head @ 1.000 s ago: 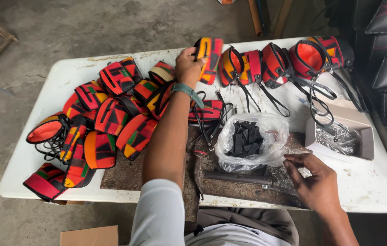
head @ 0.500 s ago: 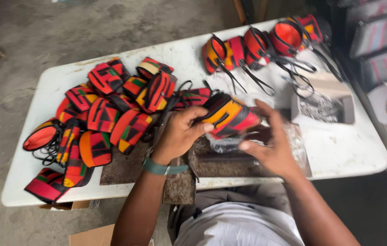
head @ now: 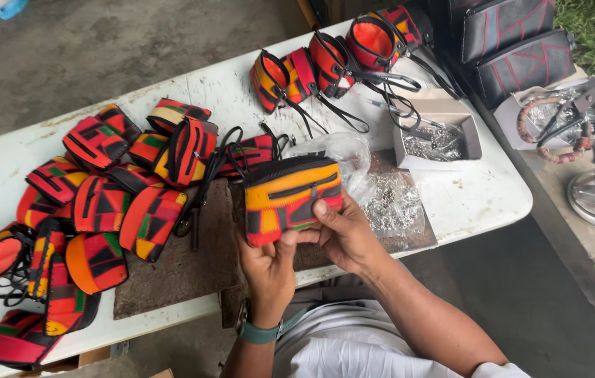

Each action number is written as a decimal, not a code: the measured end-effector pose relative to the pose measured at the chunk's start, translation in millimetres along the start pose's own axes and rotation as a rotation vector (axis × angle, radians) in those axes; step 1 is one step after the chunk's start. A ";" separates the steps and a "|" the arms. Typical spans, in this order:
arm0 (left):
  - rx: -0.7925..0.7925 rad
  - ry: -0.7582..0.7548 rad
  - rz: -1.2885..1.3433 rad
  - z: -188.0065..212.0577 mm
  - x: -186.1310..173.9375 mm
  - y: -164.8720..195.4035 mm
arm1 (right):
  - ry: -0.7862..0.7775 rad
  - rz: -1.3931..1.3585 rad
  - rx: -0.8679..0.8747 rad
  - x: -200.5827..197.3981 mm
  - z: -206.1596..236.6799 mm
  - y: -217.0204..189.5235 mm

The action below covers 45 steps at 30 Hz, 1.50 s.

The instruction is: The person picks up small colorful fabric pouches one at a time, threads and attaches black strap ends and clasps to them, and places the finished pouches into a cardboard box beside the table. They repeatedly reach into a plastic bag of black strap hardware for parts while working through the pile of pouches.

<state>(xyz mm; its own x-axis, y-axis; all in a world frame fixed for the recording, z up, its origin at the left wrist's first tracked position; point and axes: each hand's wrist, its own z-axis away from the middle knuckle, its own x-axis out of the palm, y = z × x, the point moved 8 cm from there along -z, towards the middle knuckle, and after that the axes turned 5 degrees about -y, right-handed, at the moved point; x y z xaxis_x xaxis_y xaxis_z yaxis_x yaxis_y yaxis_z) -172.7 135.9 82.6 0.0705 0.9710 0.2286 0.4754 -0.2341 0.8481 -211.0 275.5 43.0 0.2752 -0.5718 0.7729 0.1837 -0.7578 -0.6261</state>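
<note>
Left hand point(head: 269, 269) and right hand point(head: 343, 234) both grip the pouch point(head: 290, 199) (held above the table point(head: 479, 192))

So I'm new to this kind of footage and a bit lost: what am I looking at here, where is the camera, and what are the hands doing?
There is no machine here: a person works with two bare hands. The single camera sits on their head and looks down, so you see their own arms from above. The left hand, with a teal wristband, and the right hand together hold one small pouch in orange, red, yellow and black with a dark zip. Below is a white table. On its left lies a heap of similar pouches; at the far edge stand more pouches with black cords. Near the hands are a brown mat, a clear plastic bag and an open box of small metal parts.
</note>
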 end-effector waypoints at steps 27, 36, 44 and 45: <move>-0.090 0.029 0.150 24.2 -54.5 -30.2 | 0.818 2.209 -0.207 -142.1 101.5 -178.1; -0.179 -0.063 0.059 27.9 -29.5 -38.8 | 0.810 2.188 -0.280 -150.2 86.1 -178.4; -0.188 -0.057 0.026 29.3 -28.9 -41.5 | 0.821 1.948 -0.030 -143.9 87.4 -238.7; -0.182 -0.060 0.021 28.3 -29.2 -41.5 | 0.784 2.088 -0.165 -134.6 75.2 -257.0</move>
<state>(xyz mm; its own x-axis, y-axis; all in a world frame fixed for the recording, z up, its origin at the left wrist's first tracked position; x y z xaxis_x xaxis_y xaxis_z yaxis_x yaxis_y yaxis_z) -169.7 118.7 27.3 0.1337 0.9656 0.2230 0.3068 -0.2543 0.9172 -224.3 570.9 92.1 -0.4055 -0.2983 -0.8640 0.1541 0.9094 -0.3863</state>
